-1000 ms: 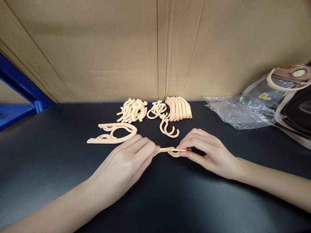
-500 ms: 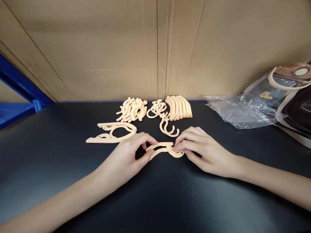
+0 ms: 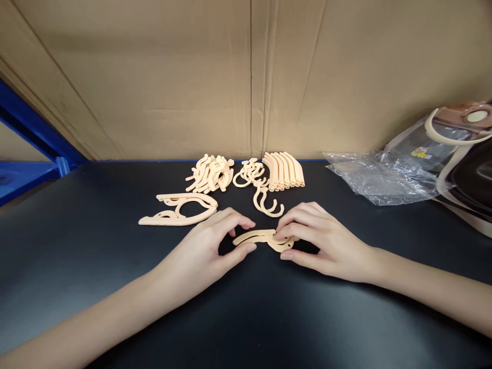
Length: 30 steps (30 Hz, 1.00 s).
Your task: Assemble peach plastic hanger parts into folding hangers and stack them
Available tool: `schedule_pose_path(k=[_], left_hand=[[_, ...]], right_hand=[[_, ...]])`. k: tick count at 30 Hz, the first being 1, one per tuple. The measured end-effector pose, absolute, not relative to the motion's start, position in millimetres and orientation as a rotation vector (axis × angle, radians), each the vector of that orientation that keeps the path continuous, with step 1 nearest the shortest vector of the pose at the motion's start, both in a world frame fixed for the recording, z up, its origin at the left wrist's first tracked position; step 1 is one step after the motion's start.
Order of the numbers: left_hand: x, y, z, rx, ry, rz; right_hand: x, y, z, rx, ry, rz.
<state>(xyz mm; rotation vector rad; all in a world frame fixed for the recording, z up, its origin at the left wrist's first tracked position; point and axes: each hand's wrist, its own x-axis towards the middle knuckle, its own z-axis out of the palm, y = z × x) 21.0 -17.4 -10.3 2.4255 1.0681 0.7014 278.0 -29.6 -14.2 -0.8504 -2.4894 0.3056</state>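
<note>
Two cream plastic hanger arm pieces (image 3: 253, 236) lie nearly lined up, one on the other, on the black table in front of me. My right hand (image 3: 313, 238) has its fingertips on their wider right end, which it partly hides; its thumb is at the lower edge. Around the narrow left end, the thumb and index finger of my left hand (image 3: 209, 243) are spread apart, with no visible grip. A folded cream hanger (image 3: 180, 220) rests just beyond my left hand. Loose cream hooks (image 3: 267, 209) lie beyond the two pieces.
At the back are a heap of cream pieces (image 3: 211, 174), more small hooks (image 3: 249, 171) and a neat row of curved arms (image 3: 284, 171). Clear plastic film (image 3: 384, 177) and a transparent bag (image 3: 453, 138) stand at the right. Cardboard (image 3: 172, 77) walls the back; a blue frame (image 3: 31, 133) is left.
The two pieces have swung together, closing the gap between them. My left thumb and index finger have loosened from their left end. My right thumb has shifted left along the lower edge.
</note>
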Motion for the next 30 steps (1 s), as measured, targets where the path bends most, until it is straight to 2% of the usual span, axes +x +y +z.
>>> schedule_pose_path(k=[7,11,14,24,30], left_hand=[[29.7,0.1,-0.1,2.582,1.271,0.553],[46.3,15.1,12.6,2.385,1.566,0.335],[58.5,28.5,19.3,2.295,1.657,0.296],[70.6,51.2,18.1,2.062,1.592,0.227],[62.5,47.2,35.9,2.051,1.555,0.274]], right_hand=[[280.4,-27.9,-14.5,-0.994,-2.276,0.28],[279.5,-22.7,-18.8,-1.141,-2.228,0.222],[280.4,-17.8,-22.4,-1.232,-2.247,0.243],[282.0,-14.8,-22.9,-1.265,-2.361,0.073],[283.2,-14.0,-25.0,-1.22,-2.362,0.096]])
